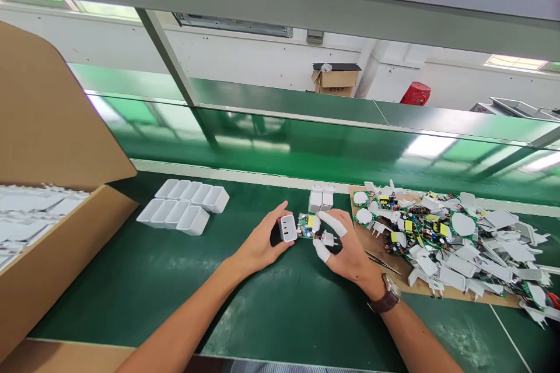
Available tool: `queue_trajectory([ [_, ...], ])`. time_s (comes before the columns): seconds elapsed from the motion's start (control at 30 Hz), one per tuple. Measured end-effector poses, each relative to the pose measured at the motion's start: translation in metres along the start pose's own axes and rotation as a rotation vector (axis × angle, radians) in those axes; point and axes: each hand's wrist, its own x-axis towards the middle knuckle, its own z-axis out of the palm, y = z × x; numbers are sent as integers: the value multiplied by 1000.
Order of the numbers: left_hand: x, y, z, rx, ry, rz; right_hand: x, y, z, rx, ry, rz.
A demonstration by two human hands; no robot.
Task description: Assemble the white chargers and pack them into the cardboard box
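Note:
My left hand (261, 243) is closed around a white charger housing (288, 228), its face with two port slots turned toward me. Close beside that housing's right side is a small green circuit board (305, 229) with a yellow transformer. White finger cots cover the thumb and index finger of my right hand (352, 253), which pinches the board at its right end. A white plug piece (329, 239) with prongs shows between those fingers. Whether board and housing touch, I cannot tell. Just behind my right hand stand two white housings (321, 199).
Rows of open white housings (177, 214) stand at left, beside a cardboard box (83, 233) of white parts. At right, circuit boards and white pieces (455, 245) pile on a cardboard sheet (406, 284). Tweezers (384, 263) lie near my right wrist. A green panel (284, 145) borders the bench behind.

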Motion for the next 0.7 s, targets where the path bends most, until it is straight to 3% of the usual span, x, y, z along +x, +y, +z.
queue_trajectory([
  [0.2, -1, 5, 1, 84, 13, 119, -4, -10, 6, -144, 12, -149],
  [0.7, -1, 4, 5, 89, 24, 104, -3, -18, 2, -290, -56, -146],
])
